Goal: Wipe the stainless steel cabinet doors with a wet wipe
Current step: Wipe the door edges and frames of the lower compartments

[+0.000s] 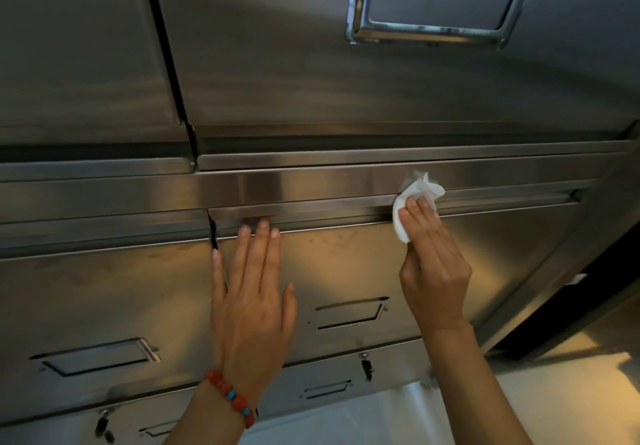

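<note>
Pressing the white wet wipe (412, 199) against the top edge of the lower cabinet door (346, 271), my right hand (433, 271) grips it with curled fingers; my left hand (251, 292) lies flat, fingers straight, on the same door beside a recessed handle (349, 313).

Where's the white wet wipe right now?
Head view, right of centre: the white wet wipe is held by the right hand against the top edge of the stainless steel cabinet door.
</note>
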`<state>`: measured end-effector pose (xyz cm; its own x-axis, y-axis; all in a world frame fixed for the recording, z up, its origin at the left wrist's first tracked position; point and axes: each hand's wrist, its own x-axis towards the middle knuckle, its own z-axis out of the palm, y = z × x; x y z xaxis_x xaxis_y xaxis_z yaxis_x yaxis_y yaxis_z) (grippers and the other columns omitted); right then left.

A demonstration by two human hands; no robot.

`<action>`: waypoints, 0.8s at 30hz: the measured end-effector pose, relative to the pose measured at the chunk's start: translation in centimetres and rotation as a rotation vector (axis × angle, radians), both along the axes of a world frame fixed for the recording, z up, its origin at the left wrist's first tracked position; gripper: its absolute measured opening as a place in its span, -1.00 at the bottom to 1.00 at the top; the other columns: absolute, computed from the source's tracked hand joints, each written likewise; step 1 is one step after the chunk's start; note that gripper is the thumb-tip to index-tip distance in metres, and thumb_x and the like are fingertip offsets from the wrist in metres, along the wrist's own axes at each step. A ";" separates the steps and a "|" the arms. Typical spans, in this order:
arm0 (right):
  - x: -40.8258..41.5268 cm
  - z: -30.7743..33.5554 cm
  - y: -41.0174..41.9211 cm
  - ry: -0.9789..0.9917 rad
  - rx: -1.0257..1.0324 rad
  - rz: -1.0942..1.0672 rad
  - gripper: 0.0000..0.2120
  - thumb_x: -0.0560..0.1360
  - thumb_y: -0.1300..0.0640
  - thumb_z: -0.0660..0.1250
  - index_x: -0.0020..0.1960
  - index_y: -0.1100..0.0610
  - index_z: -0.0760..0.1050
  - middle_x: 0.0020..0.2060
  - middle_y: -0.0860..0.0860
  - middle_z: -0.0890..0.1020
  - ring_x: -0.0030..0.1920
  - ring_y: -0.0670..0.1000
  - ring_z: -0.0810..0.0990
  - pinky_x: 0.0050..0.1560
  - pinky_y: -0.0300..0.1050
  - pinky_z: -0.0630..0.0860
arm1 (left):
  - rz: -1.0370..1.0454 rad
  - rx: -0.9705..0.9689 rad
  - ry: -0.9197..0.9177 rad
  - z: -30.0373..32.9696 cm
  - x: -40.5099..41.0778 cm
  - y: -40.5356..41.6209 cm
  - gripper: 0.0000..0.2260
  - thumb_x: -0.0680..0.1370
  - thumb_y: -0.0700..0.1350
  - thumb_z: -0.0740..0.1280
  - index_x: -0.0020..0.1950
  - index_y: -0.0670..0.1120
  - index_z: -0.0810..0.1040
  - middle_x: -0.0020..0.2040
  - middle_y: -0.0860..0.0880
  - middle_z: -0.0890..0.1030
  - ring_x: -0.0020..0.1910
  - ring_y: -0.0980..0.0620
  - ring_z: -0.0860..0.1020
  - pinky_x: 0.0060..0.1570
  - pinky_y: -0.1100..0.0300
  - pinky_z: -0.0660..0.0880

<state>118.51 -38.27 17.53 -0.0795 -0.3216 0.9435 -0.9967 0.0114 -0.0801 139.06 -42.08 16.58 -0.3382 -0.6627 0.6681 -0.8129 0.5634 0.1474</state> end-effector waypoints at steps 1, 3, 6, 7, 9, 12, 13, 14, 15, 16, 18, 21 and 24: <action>0.0 0.0 0.0 0.000 0.002 -0.003 -0.71 0.55 0.42 0.10 0.11 0.38 0.56 0.14 0.25 0.57 0.20 0.20 0.53 0.17 0.07 0.51 | 0.002 -0.004 0.006 0.0 -0.1 0.1 -0.48 0.47 -0.08 0.11 0.39 -0.27 0.34 0.39 -0.21 0.36 0.38 -0.20 0.29 0.34 -0.23 0.19; -0.1 0.0 0.0 0.011 0.003 -0.007 -0.72 0.54 0.44 0.13 0.12 0.38 0.56 0.14 0.25 0.57 0.20 0.20 0.53 0.18 0.06 0.50 | -0.009 -0.026 0.005 0.1 -0.5 0.4 -0.48 0.48 -0.07 0.12 0.40 -0.27 0.32 0.40 -0.21 0.34 0.39 -0.20 0.28 0.34 -0.23 0.19; -0.4 -0.1 0.0 0.022 0.006 0.001 -0.73 0.54 0.44 0.15 0.13 0.36 0.56 0.14 0.23 0.57 0.21 0.18 0.54 0.19 0.05 0.50 | -0.039 -0.057 -0.007 0.3 -1.7 0.7 -0.49 0.49 -0.08 0.13 0.40 -0.26 0.32 0.42 -0.19 0.33 0.41 -0.18 0.27 0.33 -0.23 0.21; -0.5 -0.2 0.0 0.022 0.003 0.010 -0.73 0.56 0.41 0.13 0.13 0.36 0.56 0.14 0.23 0.58 0.20 0.18 0.54 0.20 0.04 0.50 | -0.040 -0.059 -0.016 0.3 -2.2 0.9 -0.49 0.49 -0.08 0.13 0.40 -0.26 0.33 0.42 -0.19 0.33 0.41 -0.18 0.28 0.33 -0.23 0.22; -0.8 -0.3 0.0 0.024 -0.009 0.038 -0.71 0.61 0.36 0.08 0.12 0.36 0.57 0.14 0.23 0.58 0.20 0.18 0.54 0.20 0.03 0.49 | -0.029 -0.052 -0.035 0.4 -3.2 1.1 -0.50 0.49 -0.08 0.12 0.39 -0.26 0.35 0.41 -0.19 0.34 0.40 -0.19 0.29 0.33 -0.23 0.21; -1.7 -0.3 0.1 0.045 0.000 0.074 -0.73 0.60 0.37 0.10 0.12 0.36 0.57 0.14 0.23 0.58 0.21 0.18 0.54 0.20 0.04 0.49 | -0.003 -0.018 -0.062 0.3 -4.9 1.6 -0.50 0.49 -0.07 0.10 0.38 -0.26 0.36 0.41 -0.20 0.35 0.40 -0.21 0.29 0.34 -0.23 0.17; -2.0 -0.3 0.1 0.051 0.002 0.085 -0.74 0.59 0.39 0.13 0.12 0.36 0.57 0.14 0.23 0.58 0.21 0.17 0.54 0.20 0.05 0.50 | 0.000 -0.004 -0.061 0.2 -5.4 1.8 -0.50 0.49 -0.07 0.10 0.38 -0.26 0.36 0.41 -0.20 0.35 0.40 -0.21 0.29 0.36 -0.20 0.17; -2.2 -0.3 0.2 0.058 0.005 0.099 -0.76 0.56 0.41 0.17 0.13 0.36 0.57 0.14 0.23 0.58 0.22 0.16 0.53 0.19 0.07 0.51 | 0.000 0.007 -0.052 0.1 -6.0 2.0 -0.50 0.49 -0.07 0.10 0.38 -0.26 0.36 0.41 -0.19 0.34 0.40 -0.20 0.29 0.38 -0.18 0.16; -2.5 -0.2 0.3 0.067 0.011 0.113 -0.77 0.53 0.43 0.21 0.13 0.35 0.56 0.15 0.22 0.58 0.22 0.15 0.53 0.19 0.08 0.51 | -0.002 0.017 -0.039 0.1 -6.6 2.2 -0.49 0.49 -0.07 0.10 0.39 -0.26 0.36 0.41 -0.19 0.34 0.41 -0.18 0.28 0.38 -0.16 0.14; -2.8 -0.2 0.3 0.073 0.017 0.124 -0.76 0.50 0.45 0.25 0.14 0.35 0.56 0.15 0.22 0.57 0.22 0.15 0.53 0.19 0.08 0.51 | -0.004 0.025 -0.028 0.1 -7.1 2.3 -0.49 0.49 -0.07 0.10 0.39 -0.25 0.36 0.42 -0.19 0.33 0.42 -0.16 0.26 0.38 -0.15 0.11; -3.4 -0.1 0.4 0.079 0.020 0.139 -0.72 0.46 0.47 0.29 0.15 0.35 0.55 0.16 0.21 0.57 0.23 0.14 0.53 0.19 0.09 0.51 | -0.003 0.036 -0.010 0.0 -8.1 2.4 -0.49 0.49 -0.07 0.10 0.40 -0.25 0.34 0.43 -0.18 0.33 0.43 -0.13 0.21 0.38 -0.13 0.08; -4.3 -0.2 0.7 0.070 0.003 0.139 -0.73 0.47 0.47 0.27 0.15 0.34 0.56 0.16 0.21 0.57 0.22 0.14 0.53 0.18 0.09 0.52 | 0.006 0.048 -0.006 0.0 -9.4 2.5 -0.49 0.49 -0.06 0.10 0.40 -0.24 0.34 0.43 -0.18 0.32 0.43 -0.11 0.19 0.38 -0.13 0.06; -5.3 -0.1 1.0 0.054 -0.001 0.133 -0.72 0.45 0.49 0.29 0.13 0.35 0.56 0.15 0.22 0.57 0.21 0.15 0.54 0.15 0.11 0.53 | 0.022 0.049 -0.029 -0.2 -10.2 2.5 -0.49 0.49 -0.06 0.10 0.41 -0.24 0.33 0.43 -0.18 0.32 0.43 -0.11 0.20 0.39 -0.13 0.06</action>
<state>113.22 -37.29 17.38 0.0149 -0.3245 0.9458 -0.9922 -0.1216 -0.0261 128.88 -39.59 16.40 -0.3422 -0.7019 0.6248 -0.8294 0.5381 0.1502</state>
